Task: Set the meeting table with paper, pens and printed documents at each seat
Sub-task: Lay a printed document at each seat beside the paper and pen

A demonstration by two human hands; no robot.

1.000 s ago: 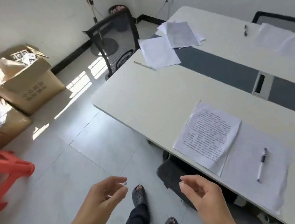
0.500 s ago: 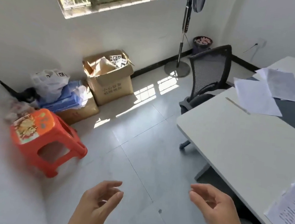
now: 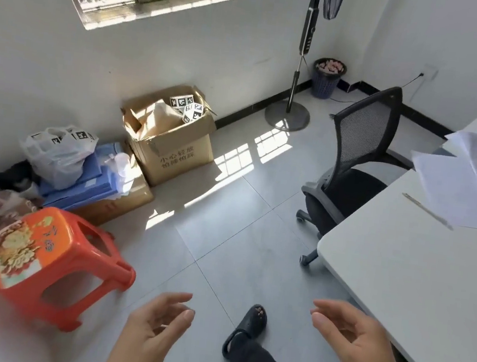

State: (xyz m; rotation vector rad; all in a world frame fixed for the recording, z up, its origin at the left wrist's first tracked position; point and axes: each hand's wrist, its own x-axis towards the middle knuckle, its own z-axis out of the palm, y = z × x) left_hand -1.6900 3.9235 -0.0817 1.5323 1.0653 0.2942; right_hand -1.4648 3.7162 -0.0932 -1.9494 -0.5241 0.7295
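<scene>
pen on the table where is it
Head view, far right: the pen lies on the white table beside the loose papers, just right of the black chair.

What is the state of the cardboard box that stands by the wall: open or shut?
Open. The cardboard box has its flaps raised, and brown paper and black-and-white marker cards stick out of its top.

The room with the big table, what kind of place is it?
Probably a small office meeting room: a long white table with papers on it, a black mesh office chair, a standing fan.
</scene>
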